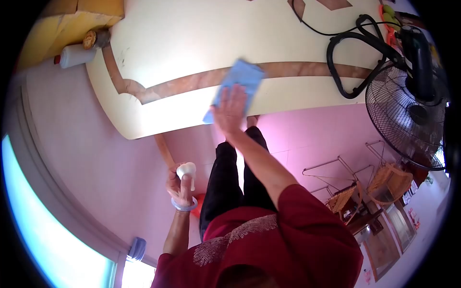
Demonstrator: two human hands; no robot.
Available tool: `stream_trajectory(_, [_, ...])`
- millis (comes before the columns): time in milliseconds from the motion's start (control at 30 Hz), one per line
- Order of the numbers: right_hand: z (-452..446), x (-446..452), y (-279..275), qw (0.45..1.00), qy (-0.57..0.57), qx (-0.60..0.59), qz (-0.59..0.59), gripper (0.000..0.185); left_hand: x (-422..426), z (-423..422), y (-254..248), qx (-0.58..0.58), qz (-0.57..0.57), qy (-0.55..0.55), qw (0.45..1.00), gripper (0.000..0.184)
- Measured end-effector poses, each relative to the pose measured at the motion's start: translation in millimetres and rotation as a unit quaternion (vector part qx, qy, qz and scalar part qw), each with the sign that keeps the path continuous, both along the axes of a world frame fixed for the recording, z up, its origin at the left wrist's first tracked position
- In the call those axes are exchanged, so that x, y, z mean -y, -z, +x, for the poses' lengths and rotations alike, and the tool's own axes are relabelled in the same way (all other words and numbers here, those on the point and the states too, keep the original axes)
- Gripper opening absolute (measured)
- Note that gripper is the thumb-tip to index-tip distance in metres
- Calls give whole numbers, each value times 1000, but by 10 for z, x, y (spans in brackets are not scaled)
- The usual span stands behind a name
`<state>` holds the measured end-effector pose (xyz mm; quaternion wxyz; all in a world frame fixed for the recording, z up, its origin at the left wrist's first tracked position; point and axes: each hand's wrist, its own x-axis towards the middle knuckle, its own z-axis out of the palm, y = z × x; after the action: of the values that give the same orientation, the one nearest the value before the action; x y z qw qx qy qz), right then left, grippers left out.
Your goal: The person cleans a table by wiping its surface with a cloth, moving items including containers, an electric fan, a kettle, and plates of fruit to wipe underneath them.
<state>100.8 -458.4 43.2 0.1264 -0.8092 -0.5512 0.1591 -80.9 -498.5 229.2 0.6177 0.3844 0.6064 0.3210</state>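
My right hand (229, 108) lies flat on a folded blue cloth (247, 77), its fingers stretched out. The cloth rests on the cream tabletop (192, 43), over a brown marbled inlay band, and one end reaches the near edge. Slight blur shows on this hand and the cloth. Lower left, away from the table, my left hand (180, 187) is closed round what looks like a spray bottle (186, 169) with a rounded white head. The bottle's lower part is hidden by the hand. A pale bangle (184, 206) circles the left wrist.
A black fan (415, 113) stands at the right, beside a black looped tube (331, 62) on the table. A yellow box (67, 29) and a white bottle (77, 56) are at the upper left. Wicker chairs (390, 182) stand at the lower right.
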Motion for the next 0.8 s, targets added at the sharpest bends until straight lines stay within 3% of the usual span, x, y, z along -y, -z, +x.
stream_trajectory(33, [-250, -106, -22, 998, -35, -44, 13, 79, 33, -52, -20, -6, 5, 3, 1000, 26])
stream_trajectory(100, [-534, -341, -86, 984, -176, 13, -7, 79, 69, -91, -40, -24, 13, 4, 1000, 26])
stream_trajectory(267, [65, -604, -48, 966, -254, -16, 55, 65, 103, 30, -112, -38, 15, 8, 999, 28])
stream_trajectory(400, [1261, -529, -65, 992, -53, 95, 66, 65, 194, 284, -14, 28, -61, -48, 997, 27])
stream_trajectory(567, [2547, 524, 276, 954, 195, 200, 111, 53, 366, 544, 77, 56, 1, 7, 998, 24])
stream_trajectory(600, [2649, 768, 206, 953, 213, 188, 105, 48, 396, 576, 26, 62, -13, 10, 998, 24])
stream_trajectory(633, [2658, 963, 62, 942, 262, 208, 17, 43, 418, 633, -23, 69, -26, 11, 997, 25])
stream_trajectory(667, [2802, 1257, 118, 943, 230, 230, 73, 38, 418, 693, -99, 76, -22, 9, 997, 24])
stream_trajectory(733, [3090, 1815, 265, 953, 277, 58, 104, 33, 460, 685, -129, 67, -3, 20, 998, 23])
stream_trajectory(800, [3043, 1872, -291, 915, 354, -175, 85, 30, 444, 713, -190, 69, 31, 34, 997, 23])
